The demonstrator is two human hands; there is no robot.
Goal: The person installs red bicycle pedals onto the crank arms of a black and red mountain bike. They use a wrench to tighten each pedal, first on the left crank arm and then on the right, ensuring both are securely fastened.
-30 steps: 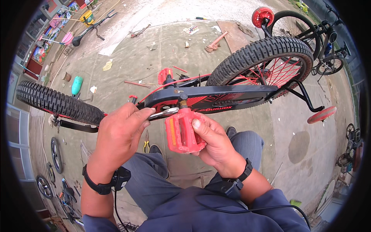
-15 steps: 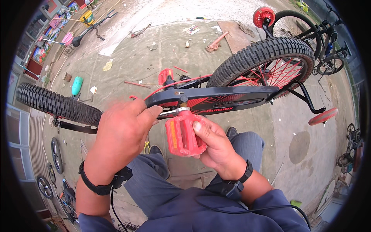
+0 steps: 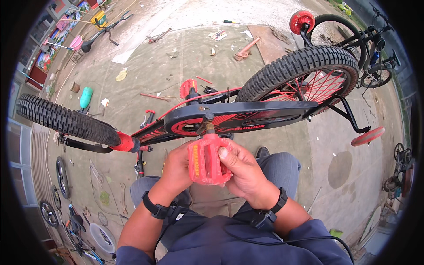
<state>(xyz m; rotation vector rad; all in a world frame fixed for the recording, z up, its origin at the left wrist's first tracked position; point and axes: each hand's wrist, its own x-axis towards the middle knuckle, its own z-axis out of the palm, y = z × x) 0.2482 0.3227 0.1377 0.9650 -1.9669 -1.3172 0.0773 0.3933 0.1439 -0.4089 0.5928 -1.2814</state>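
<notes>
A bicycle stands upside down before me, with a black and red chain guard (image 3: 247, 112) facing me. A red pedal (image 3: 210, 164) with a yellow reflector sits at the end of its crank arm (image 3: 208, 117). My right hand (image 3: 247, 170) is closed on the pedal's right side, thumb pressed on its edge. Against the pedal's left side is my left hand (image 3: 174, 168); its fingers are hidden behind the pedal, and no wrench shows. Another red pedal (image 3: 189, 88) is on the far side of the frame.
The front tyre (image 3: 66, 119) rises at left, the rear tyre (image 3: 296, 70) at right. A training wheel (image 3: 368, 136) sticks out to the right. On the ground lie a pipe wrench (image 3: 247, 48), a green bottle (image 3: 86, 97) and a spanner (image 3: 123, 198). More bicycles (image 3: 375, 44) stand at far right.
My left hand has come off the pedal spindle, where it held a wrench, and moved down and right beside the pedal. My right hand stays on the pedal, which has shifted slightly down.
</notes>
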